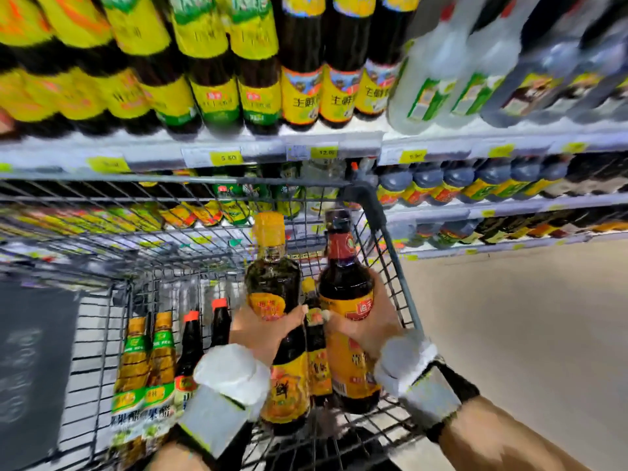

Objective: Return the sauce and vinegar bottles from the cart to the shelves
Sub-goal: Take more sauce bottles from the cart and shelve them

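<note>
head view | yellow-capped bottle (272,280) is gripped upright by left hand (265,329), forearm raised | red-necked bottle (345,283) is gripped by right hand (373,331) alongside | both held within cart (377,212), beneath shelves (238,144)

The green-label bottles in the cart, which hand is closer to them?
Left. The left hand, gripping a yellow-capped bottle, is right of the green-label bottles; the right hand, holding a red-necked bottle, is farther right.
</note>
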Motion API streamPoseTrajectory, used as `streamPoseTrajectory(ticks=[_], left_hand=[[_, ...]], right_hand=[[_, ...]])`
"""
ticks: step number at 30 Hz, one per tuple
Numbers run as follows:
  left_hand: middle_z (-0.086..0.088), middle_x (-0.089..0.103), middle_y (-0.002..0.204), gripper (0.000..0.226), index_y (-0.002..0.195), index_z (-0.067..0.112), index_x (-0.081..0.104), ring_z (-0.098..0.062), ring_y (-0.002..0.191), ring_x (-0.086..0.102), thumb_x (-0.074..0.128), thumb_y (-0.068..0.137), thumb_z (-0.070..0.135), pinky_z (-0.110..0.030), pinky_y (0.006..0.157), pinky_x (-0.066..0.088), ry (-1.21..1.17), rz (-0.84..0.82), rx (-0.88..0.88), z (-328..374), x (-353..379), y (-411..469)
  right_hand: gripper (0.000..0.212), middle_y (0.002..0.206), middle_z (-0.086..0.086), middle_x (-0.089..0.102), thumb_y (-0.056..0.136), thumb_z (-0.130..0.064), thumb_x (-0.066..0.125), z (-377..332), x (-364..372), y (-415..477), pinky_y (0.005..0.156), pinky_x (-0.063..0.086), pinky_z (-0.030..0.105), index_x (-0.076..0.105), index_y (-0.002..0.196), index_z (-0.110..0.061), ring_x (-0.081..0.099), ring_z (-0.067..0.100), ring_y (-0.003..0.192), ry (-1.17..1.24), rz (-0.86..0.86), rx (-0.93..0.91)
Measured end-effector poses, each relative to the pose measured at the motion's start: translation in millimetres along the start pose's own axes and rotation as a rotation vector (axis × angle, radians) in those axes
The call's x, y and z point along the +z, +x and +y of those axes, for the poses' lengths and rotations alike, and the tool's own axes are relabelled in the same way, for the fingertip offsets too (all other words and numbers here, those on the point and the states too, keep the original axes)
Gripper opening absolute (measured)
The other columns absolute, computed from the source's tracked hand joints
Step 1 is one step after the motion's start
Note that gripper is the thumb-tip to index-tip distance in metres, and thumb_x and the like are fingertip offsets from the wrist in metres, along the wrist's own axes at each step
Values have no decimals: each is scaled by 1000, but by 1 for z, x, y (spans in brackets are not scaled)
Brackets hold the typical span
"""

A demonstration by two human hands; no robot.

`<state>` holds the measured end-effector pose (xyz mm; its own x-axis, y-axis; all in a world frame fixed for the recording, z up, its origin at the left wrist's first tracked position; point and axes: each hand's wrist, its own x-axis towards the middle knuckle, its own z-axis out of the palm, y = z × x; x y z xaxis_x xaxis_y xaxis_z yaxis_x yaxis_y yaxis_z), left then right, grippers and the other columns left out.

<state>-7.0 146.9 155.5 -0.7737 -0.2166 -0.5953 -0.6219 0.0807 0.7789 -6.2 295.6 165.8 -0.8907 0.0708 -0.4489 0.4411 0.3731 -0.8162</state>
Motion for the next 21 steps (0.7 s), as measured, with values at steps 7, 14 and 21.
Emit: streamPoseTrajectory(ticks=[7,14,21], left_hand=[[-6,65,92,41,102,6,57,-20,81,58,77,66,6,-28,74,42,55,-14,234,51,6,-45],[-9,61,88,47,104,14,56,-28,83,59,79,64,8,-36,80,46,91,-46,482,114,44,-96],[-21,62,106,62,109,-1,56,-35,94,60,79,63,34,-31,74,42,213,77,581,146,105,-134]], right_hand=[[80,96,-13,56,62,-10,81,-32,-50,-41,85,47,30,33,125,-22,58,10,89,152,143,-110],[59,87,-16,57,66,2,74,-52,-126,-71,59,47,7,40,97,-34,59,-14,65,288,349,-321],[67,91,-17,61,58,-12,79,-48,-215,-97,61,47,3,44,112,-28,61,-14,71,370,385,-492]])
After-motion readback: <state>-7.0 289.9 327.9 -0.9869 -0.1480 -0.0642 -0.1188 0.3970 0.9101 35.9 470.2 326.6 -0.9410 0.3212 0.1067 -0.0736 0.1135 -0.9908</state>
